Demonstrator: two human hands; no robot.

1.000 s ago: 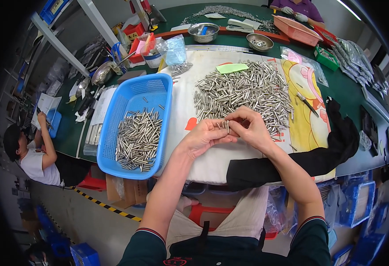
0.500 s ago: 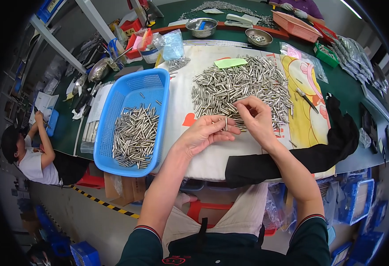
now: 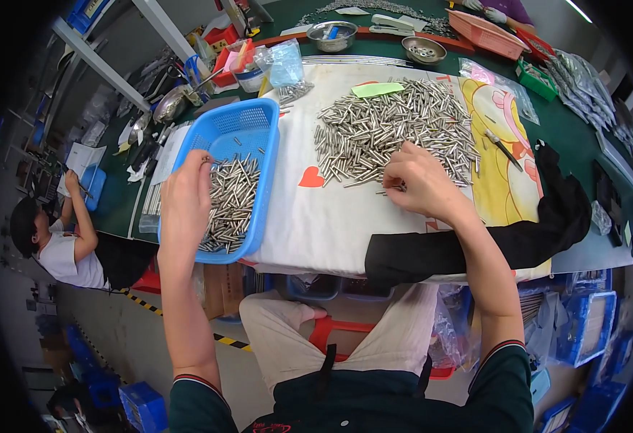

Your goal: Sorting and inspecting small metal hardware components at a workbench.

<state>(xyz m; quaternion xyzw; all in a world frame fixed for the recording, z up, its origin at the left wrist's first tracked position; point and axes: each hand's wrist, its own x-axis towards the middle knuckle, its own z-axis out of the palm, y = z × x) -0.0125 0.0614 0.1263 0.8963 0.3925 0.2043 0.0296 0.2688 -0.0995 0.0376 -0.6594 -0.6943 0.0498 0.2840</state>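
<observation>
Hovering: left hand [image 3: 185, 198] over blue basket [image 3: 258, 123], w/ pins [image 3: 230, 202].

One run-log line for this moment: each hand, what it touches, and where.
left hand: over blue basket, at metal pins inside | right hand: picking at loose pin pile on white cloth
</observation>
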